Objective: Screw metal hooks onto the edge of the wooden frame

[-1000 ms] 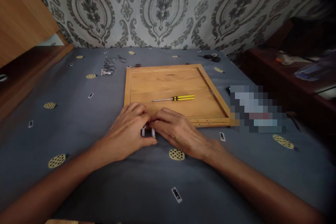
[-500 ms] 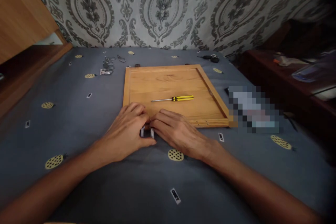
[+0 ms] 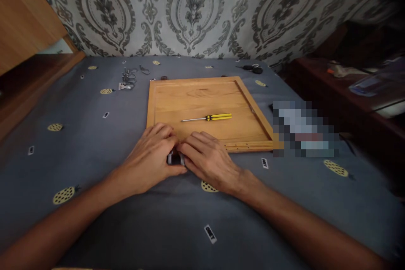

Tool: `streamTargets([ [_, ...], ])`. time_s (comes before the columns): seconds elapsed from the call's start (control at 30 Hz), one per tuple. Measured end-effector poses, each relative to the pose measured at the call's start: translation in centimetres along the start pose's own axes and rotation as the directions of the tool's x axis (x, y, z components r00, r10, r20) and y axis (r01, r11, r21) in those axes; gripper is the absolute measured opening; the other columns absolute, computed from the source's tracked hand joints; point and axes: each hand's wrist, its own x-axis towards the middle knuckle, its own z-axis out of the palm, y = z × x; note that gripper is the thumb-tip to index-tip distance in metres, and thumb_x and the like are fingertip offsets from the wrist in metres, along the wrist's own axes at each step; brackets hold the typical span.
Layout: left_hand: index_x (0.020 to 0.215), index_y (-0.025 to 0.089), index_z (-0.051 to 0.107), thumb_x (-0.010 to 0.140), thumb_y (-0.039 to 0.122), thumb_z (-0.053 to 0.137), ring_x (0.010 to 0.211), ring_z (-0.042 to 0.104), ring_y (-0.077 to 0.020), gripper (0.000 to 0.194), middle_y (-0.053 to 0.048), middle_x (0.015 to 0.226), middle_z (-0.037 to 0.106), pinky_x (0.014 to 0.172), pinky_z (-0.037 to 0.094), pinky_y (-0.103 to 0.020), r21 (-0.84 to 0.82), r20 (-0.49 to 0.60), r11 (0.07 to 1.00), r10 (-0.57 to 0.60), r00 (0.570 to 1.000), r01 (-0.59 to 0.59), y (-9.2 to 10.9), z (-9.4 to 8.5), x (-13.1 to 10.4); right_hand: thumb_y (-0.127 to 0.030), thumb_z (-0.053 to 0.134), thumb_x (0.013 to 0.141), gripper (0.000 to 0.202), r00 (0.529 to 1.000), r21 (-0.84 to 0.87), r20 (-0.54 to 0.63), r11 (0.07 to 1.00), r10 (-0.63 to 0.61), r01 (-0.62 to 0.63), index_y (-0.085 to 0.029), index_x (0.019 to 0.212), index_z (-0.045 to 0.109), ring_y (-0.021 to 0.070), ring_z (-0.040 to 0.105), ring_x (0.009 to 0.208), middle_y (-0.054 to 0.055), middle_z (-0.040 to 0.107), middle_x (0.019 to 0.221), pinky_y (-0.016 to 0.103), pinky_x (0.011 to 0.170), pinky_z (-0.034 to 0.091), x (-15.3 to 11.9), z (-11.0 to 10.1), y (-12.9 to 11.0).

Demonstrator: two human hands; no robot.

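Observation:
My left hand (image 3: 153,158) is closed around the left side of a small metal fitting (image 3: 181,160) at the near edge of a framed wooden panel (image 3: 249,146). My right hand (image 3: 209,158) pinches the fitting from the other side. Two pale metal arms show between the hands; fingers hide the rest, so its exact kind is unclear. On the panel's recessed face lies a screwdriver (image 3: 218,117) with a yellow and black handle, its tip pointing left. Small holes dot the panel's near rail, right of my hands.
Several metal latch-like pieces with wire loops (image 3: 128,79) lie on the blue patterned cloth (image 3: 104,147) at the back left. Black-handled scissors (image 3: 255,68) rest at the back right. A blurred-out item (image 3: 303,130) sits beside the panel. A wooden cabinet (image 3: 28,17) stands left.
My right hand has shifted slightly toward my left hand and covers more of the fitting. The whole view has moved a little; the screwdriver and panel lie as before.

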Motion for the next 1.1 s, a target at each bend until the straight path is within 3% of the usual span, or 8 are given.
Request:
streamTargets([
  [0.47,0.085,0.018,0.063,0.079,0.036,0.084,0.109,0.057,-0.03,0.029,-0.007,0.107,0.064,0.094,0.05,-0.047,0.02,0.005,1.0,0.003,1.0,-0.003,0.0,-0.1,0.0,-0.012,0.046,0.104,0.023,0.996,0.091,0.092,0.996,-0.015,0.007,-0.011,0.096,0.068,0.0183,0.053,0.079,0.009,0.064,0.088,0.031,0.07,0.052,0.1,-1.2,0.1],
  [0.8,0.087,0.018,0.064,0.076,0.037,0.087,0.11,0.057,-0.0294,0.032,-0.006,0.106,0.063,0.096,0.049,-0.047,-0.001,0.008,1.0,-0.002,1.0,0.002,-0.1,0.0,-0.1,-0.012,0.052,0.103,0.018,0.982,0.157,0.116,0.973,0.151,-0.168,-0.013,0.095,0.068,0.0173,0.061,0.082,0.007,0.067,0.087,0.029,0.072,0.053,-0.8,-1.6,0.5],
  [0.93,0.086,0.019,0.063,0.076,0.037,0.088,0.109,0.057,-0.0288,0.032,-0.006,0.106,0.063,0.095,0.049,-0.046,-0.007,0.004,1.0,-0.012,1.0,0.012,-0.1,-0.1,-0.1,-0.014,0.051,0.104,0.018,0.977,0.159,0.117,0.967,0.18,-0.198,-0.013,0.101,0.069,0.0173,0.063,0.08,0.007,0.068,0.087,0.029,0.071,0.052,-1.0,-2.0,0.7],
  [1.1,0.087,0.018,0.064,0.076,0.036,0.089,0.11,0.057,-0.0284,0.033,-0.005,0.105,0.063,0.095,0.048,-0.045,-0.022,0.01,1.0,-0.01,1.0,0.01,0.0,-0.1,-0.1,-0.013,0.048,0.103,0.024,0.975,0.144,0.116,0.968,0.192,-0.207,-0.013,0.094,0.071,0.0174,0.06,0.072,0.007,0.067,0.08,0.03,0.065,0.046,-1.1,-2.3,0.7],
])
